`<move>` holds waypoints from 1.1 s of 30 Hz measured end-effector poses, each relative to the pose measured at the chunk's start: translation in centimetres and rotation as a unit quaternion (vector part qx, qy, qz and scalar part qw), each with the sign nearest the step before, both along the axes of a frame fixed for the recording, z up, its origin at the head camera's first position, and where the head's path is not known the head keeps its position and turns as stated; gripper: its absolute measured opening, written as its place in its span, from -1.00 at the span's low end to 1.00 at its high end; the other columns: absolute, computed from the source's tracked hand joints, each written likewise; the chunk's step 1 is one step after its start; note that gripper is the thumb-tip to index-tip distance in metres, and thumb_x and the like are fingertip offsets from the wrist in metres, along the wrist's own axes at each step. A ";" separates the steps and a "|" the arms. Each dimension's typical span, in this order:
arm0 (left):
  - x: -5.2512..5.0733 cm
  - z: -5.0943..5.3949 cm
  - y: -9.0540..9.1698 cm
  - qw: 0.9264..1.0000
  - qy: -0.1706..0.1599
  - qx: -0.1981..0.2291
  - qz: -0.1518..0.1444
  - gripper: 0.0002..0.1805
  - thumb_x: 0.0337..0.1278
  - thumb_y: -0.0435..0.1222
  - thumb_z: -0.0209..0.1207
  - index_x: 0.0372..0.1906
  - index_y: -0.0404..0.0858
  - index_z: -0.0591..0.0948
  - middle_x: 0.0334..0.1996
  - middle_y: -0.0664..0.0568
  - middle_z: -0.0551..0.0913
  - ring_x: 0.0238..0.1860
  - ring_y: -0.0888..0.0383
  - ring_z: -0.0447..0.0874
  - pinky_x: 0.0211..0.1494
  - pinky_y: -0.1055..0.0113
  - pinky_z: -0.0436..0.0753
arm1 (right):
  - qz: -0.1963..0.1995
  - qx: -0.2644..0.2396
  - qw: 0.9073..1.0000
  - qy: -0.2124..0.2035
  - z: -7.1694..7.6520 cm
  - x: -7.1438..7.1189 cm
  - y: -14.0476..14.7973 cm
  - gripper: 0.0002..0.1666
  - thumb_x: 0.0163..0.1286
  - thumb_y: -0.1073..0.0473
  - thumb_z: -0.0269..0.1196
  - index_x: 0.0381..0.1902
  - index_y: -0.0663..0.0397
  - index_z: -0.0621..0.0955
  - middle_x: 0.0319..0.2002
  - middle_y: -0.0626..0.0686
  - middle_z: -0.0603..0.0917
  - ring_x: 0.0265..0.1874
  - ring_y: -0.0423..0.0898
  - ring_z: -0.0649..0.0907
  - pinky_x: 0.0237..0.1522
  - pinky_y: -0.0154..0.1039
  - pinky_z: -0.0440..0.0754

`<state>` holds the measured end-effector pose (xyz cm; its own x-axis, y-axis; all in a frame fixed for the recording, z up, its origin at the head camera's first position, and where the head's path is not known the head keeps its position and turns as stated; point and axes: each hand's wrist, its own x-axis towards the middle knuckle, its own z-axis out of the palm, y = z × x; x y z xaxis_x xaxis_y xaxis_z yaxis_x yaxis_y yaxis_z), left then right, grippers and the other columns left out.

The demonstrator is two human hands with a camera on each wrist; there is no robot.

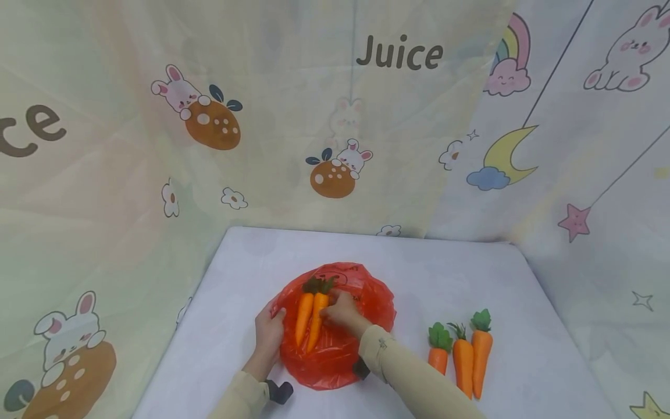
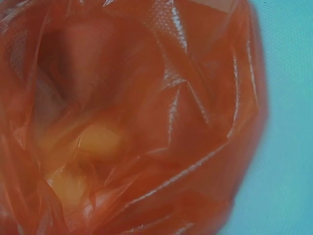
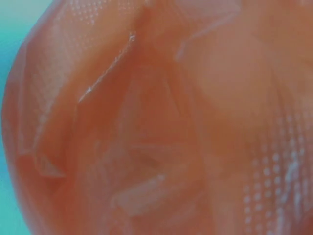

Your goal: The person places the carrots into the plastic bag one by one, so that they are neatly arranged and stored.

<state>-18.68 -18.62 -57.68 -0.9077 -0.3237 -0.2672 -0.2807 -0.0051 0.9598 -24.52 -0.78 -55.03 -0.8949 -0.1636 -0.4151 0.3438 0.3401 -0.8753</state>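
Observation:
A red plastic bag point(image 1: 319, 375) lies spread in the middle of the white table, its mouth open. Two orange carrots with dark green tops, the left carrot point(image 1: 303, 314) and the right carrot point(image 1: 317, 317), lie side by side in it. My left hand point(image 1: 268, 334) grips the bag's left edge. Inside the opening, my right hand point(image 1: 344, 313) holds the right carrot near its middle; some of its fingertips are hidden. Crumpled bag film point(image 2: 195, 161) fills most of the left wrist view, with blurred orange-yellow shapes behind it. Film point(image 3: 122, 147) also covers the right wrist view.
To the right of the bag lie three more carrots: one partly behind the right sleeve point(image 1: 437, 358), a middle carrot point(image 1: 463, 364) and an outer carrot point(image 1: 481, 361). Printed curtains point(image 1: 282, 174) stand around the white table point(image 1: 251, 256) at the back and sides.

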 end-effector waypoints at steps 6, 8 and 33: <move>0.0 0.0 0.0 1.000 0.000 -0.001 0.001 -0.50 0.53 -0.22 0.06 0.48 -0.12 0.38 0.33 -0.04 0.50 0.30 -0.10 0.49 0.30 0.04 0.51 | -0.018 0.010 1.000 0.006 0.5 0.2 0.1 -0.26 0.31 0.30 0.40 0.41 0.09 0.41 0.14 0.11 0.60 -0.06 0.08 0.67 -0.01 0.13 0.70; -0.1 0.1 0.0 1.000 0.000 -0.002 0.001 -0.50 0.53 -0.22 0.06 0.48 -0.12 0.38 0.33 -0.04 0.50 0.31 -0.10 0.49 0.30 0.03 0.51 | -0.016 0.009 1.000 0.012 0.6 0.3 0.2 -0.30 0.33 0.29 0.39 0.39 0.11 0.42 0.15 0.11 0.60 -0.05 0.08 0.66 0.01 0.13 0.69; 0.0 0.1 -0.1 1.000 -0.004 0.001 -0.007 -0.49 0.53 -0.25 0.05 0.48 -0.15 0.37 0.34 -0.07 0.49 0.32 -0.13 0.47 0.33 -0.02 0.47 | 0.092 0.204 0.944 0.244 4.8 2.9 5.7 -0.15 0.32 0.02 0.42 0.50 -0.04 0.35 0.41 0.07 0.42 0.32 0.10 0.47 0.18 0.15 0.59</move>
